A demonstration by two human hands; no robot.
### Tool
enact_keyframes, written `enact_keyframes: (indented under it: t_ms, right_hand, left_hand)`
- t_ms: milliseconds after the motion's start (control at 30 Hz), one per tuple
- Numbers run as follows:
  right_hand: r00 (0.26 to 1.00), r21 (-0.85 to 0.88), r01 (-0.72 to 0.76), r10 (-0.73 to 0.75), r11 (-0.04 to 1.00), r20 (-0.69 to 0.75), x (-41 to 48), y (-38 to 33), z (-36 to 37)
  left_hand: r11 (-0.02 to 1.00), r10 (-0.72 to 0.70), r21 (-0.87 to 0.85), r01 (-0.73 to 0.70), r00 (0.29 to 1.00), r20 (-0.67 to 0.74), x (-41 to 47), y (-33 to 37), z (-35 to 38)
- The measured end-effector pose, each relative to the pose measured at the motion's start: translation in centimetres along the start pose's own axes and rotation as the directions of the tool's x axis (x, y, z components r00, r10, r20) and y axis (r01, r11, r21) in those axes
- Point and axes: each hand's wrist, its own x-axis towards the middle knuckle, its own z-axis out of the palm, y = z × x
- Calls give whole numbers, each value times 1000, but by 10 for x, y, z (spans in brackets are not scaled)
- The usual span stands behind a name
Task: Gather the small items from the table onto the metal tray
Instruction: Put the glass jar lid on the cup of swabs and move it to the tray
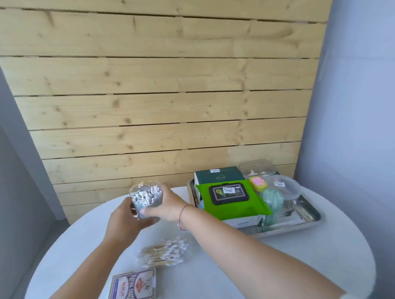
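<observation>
Both hands hold a clear cup of cotton swabs above the far left part of the round white table. My left hand grips it from the left and below, my right hand from the right. The metal tray sits at the far right of the table, holding a green wet-wipe pack, a dark green box, clear plastic containers, a yellow-pink sponge and a teal mesh ball. A bag of wooden cotton swabs and a playing-card box lie on the table near me.
A wooden plank wall stands right behind the table. Grey-blue walls flank it on both sides. The white tabletop curves away at its left and right edges.
</observation>
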Motion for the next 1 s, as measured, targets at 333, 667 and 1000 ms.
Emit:
enact_keyframes:
  t_ms: [333,667,1000]
  right_hand:
    - [976,197,171,-140,965,-165,-135,1,-111]
    - [889,175,-22,100,984,-447,-182,143,-247]
    - [858,-30,-131,98,991,-505,-154,182,-259]
  left_hand:
    - [972,197,-123,-199,980,-29,-73,125,58]
    - [930,147,-366,-37,949,278,-113,199,269]
    - [958,76,-284,43,916,393,-110,206,291]
